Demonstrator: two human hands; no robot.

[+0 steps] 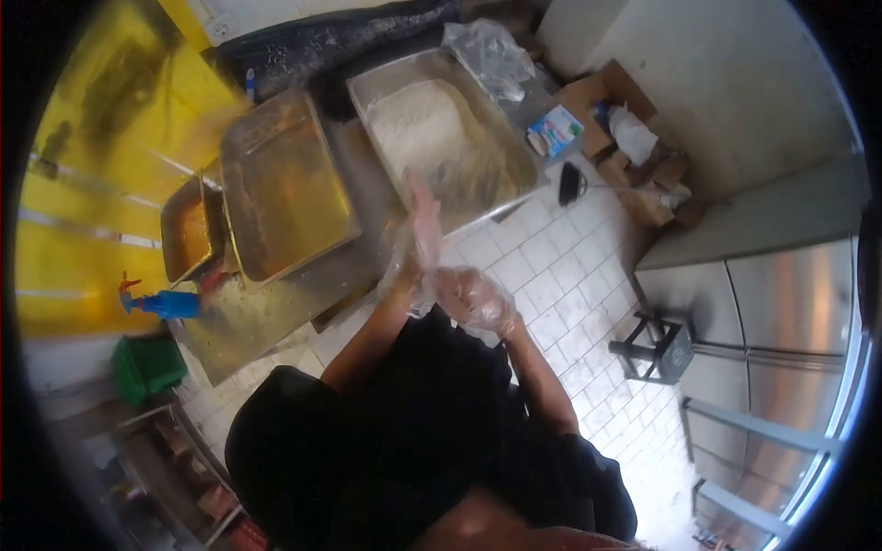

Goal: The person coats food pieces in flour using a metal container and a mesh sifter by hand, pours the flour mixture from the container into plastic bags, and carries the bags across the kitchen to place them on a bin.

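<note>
My left hand (423,225) is raised in front of my chest in a clear plastic glove, its fingers stretched out together. The loose glove film (418,298) bunches around that wrist. Touching its base, my right hand (473,298) also wears clear plastic; its fingers are curled in at the film, partly hidden. Just beyond the hands is a large metal tray (524,188) with pale flour-like powder (418,124) heaped toward its far left side.
Left of it, a deep metal pan (344,225) and a smaller pan (173,266) with orange contents sit on the metal table (248,326), near a blue pump bottle (165,304). A black stool (657,349) stands on white floor tiles at right, by steel doors (790,321). Cardboard boxes (597,101) lie back right.
</note>
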